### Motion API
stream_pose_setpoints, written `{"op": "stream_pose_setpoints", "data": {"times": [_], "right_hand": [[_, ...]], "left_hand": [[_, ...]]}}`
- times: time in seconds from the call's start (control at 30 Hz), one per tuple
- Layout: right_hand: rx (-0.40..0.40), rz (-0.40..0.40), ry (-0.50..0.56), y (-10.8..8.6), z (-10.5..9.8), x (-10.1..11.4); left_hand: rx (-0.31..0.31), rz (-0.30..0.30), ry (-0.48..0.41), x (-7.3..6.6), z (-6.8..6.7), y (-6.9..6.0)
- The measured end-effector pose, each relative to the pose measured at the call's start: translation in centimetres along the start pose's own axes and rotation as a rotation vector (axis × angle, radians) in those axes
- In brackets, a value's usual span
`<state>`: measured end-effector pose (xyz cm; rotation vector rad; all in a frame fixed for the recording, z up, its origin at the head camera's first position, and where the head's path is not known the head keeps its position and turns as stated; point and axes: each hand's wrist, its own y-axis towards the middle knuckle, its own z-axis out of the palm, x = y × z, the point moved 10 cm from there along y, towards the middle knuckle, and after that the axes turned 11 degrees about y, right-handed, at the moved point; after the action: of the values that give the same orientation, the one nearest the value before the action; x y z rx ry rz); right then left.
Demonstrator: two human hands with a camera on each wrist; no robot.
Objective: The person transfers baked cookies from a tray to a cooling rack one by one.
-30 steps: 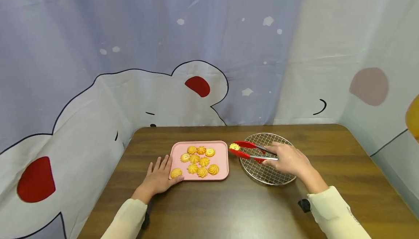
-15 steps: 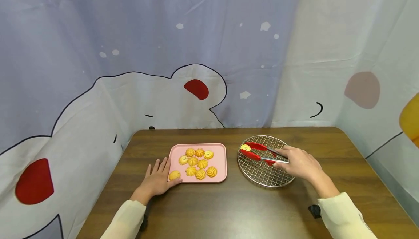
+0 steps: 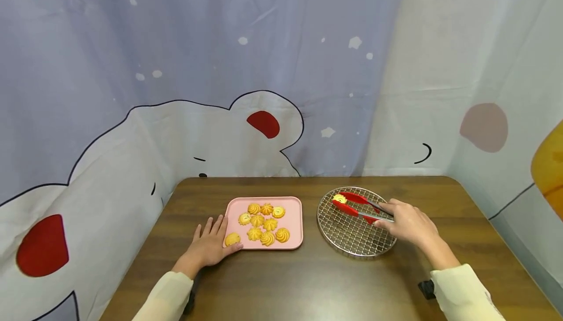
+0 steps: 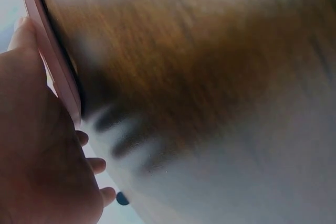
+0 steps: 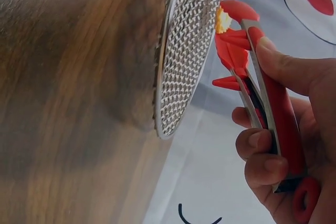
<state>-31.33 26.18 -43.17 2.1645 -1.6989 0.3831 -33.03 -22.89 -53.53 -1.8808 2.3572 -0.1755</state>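
My right hand point(image 3: 411, 223) grips red-tipped metal tongs point(image 5: 283, 124) in the head and right wrist views. Between the tong tips sits a ridged yellow cookie point(image 3: 339, 198), at the far left part of a round wire rack point(image 3: 352, 240). In the right wrist view that cookie point(image 5: 223, 20) is right at the mesh; whether it touches is hard to tell. My left hand point(image 3: 206, 245) lies with straight, spread fingers at the near left corner of a pink tray point(image 3: 293, 213), its thumb along the front rim. Several golden cookies point(image 3: 270, 224) lie on the tray.
The tray and rack stand side by side on a brown wooden table point(image 3: 281, 287), with a gap between them. A printed curtain point(image 3: 198, 130) hangs behind the table's back edge and along the left and right sides.
My right hand has carried the cookie in the tongs rightward, from the gap beside the tray to over the rack. My left hand stays at the tray; the head view has tilted slightly.
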Motion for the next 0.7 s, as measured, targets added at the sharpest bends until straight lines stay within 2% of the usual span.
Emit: {"op": "stream_pose_setpoints", "data": {"times": [0.7], "right_hand": [[-0.02,0.044,0.0,0.4,0.0,-2.0]], "left_hand": [[-0.006,0.001,0.007,0.0,0.1,0.2]]}}
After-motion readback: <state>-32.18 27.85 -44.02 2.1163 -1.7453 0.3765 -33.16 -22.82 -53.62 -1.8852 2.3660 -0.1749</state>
